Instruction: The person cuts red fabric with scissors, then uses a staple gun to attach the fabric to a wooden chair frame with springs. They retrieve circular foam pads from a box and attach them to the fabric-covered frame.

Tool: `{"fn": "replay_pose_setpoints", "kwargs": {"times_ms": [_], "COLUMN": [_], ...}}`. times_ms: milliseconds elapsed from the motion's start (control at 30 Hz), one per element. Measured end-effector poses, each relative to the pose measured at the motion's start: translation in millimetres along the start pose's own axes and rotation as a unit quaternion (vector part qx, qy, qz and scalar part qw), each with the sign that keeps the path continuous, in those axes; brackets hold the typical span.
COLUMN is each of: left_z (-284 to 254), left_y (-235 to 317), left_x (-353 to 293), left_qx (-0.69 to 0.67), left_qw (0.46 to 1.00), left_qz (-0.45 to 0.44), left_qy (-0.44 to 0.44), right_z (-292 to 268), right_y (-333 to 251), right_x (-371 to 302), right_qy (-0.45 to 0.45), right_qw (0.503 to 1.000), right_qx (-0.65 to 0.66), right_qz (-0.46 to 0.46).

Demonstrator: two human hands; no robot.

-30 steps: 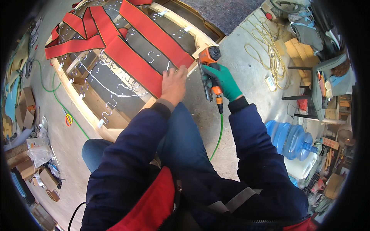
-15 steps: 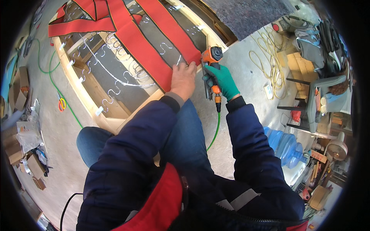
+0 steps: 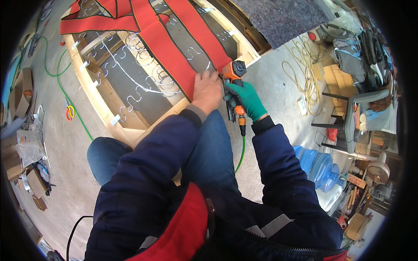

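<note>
My bare left hand presses at the near rail of a pale wooden frame, its fingers bent over the near end of a red elastic webbing strap. What lies under the palm is hidden. In a green glove, my right hand is wrapped round an orange and black air stapler. The stapler's nose is at the frame's near right corner, close beside my left fingers; contact there cannot be made out. A green air hose runs from its handle. Wavy metal springs and a white cord cross the frame.
Dark grey felt covers the far right. A coiled yellow hose, a grey chair and blue water bottles stand to the right. Scissors and cardboard boxes lie on the left floor.
The stapler in my right hand has moved slightly left and nearer to me, closer to my left hand. My left hand stays on the near rail. The whole view has shifted a little.
</note>
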State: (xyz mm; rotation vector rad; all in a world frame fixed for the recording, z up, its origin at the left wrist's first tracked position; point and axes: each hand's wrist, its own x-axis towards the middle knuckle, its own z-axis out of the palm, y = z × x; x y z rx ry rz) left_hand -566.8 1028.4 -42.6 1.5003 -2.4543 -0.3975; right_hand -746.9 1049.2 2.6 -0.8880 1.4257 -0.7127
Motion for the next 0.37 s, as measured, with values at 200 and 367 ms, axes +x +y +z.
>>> {"fn": "replay_pose_setpoints", "kwargs": {"times_ms": [200,367], "left_z": [-41.2,-98.8], "left_y": [-41.4,-137.8], "left_x": [-43.0,-99.3], "left_qx": [-0.062,-0.012], "left_qw": [0.99,0.988], "left_qz": [-0.008,-0.064], "left_qy": [0.127,0.143], "right_z": [-2.5,-41.4], "right_y": [3.0,18.3], "right_x": [-6.6,-29.6], "right_qy": [0.024,0.072], "right_qw": [1.0,0.997], "right_qx": [0.008,0.006], "right_qz": [-0.018,-0.015]}}
